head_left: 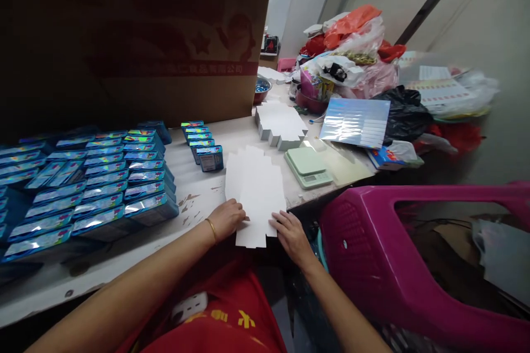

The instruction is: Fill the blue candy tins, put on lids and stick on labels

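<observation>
A flat white cardboard box blank point(259, 185) with notched edges lies printed-side unseen on the table, its near end reaching past the table edge towards me. My left hand point(227, 219) is closed on its left edge, with the thumb on top. At the right edge, my right hand point(290, 233) grips the same blank, fingers over the rim and thumb hidden. Just beyond it sits a stack of similar white blanks point(281, 121). A pale green kitchen scale point(308, 167) stands to the right of the blank.
Rows of blue shiny boxes point(103, 187) fill the table's left side, with a short row of blue boxes point(205, 146) nearer the middle. A large brown carton point(178, 88) stands behind. Right are a silvery sheet point(354, 122), piled plastic bags point(351, 38) and a magenta plastic stool point(364, 242).
</observation>
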### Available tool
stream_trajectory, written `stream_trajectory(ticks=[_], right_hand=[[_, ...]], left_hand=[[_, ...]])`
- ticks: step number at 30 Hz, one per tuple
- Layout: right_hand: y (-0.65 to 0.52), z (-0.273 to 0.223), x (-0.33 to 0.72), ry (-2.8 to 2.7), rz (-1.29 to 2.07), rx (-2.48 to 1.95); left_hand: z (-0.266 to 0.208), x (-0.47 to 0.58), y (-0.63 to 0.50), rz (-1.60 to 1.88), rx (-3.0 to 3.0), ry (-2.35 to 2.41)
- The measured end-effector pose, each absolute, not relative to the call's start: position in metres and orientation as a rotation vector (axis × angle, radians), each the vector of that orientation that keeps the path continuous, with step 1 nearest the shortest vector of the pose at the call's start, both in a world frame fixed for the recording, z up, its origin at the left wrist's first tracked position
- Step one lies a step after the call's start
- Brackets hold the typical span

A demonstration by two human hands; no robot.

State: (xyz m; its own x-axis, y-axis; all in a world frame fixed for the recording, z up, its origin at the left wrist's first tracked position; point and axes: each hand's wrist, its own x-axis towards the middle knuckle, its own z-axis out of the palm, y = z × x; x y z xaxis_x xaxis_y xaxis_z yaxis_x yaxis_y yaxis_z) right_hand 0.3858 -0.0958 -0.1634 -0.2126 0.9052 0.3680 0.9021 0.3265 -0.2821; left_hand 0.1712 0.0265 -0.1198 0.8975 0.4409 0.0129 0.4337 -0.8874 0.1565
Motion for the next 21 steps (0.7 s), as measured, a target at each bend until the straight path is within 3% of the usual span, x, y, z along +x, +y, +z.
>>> stream_trajectory(ticks=[5, 11, 21], right_hand=[[-0.061, -0.142, 0.387, -2.074, 0.046, -1.571], [-0.018, -0.107, 0.354, -2.572, -0.163, -1.569], [-0.004, -0.114, 0.34, -2.769, -0.208, -1.505]], left_hand=[[-0.116, 0.176, 0.024, 0.014, 2.929, 0.77], [-0.103, 0.188, 0.031, -0.08, 2.949, 0.897], [-0.104, 0.194, 0.033, -0.076, 2.828, 1.084]])
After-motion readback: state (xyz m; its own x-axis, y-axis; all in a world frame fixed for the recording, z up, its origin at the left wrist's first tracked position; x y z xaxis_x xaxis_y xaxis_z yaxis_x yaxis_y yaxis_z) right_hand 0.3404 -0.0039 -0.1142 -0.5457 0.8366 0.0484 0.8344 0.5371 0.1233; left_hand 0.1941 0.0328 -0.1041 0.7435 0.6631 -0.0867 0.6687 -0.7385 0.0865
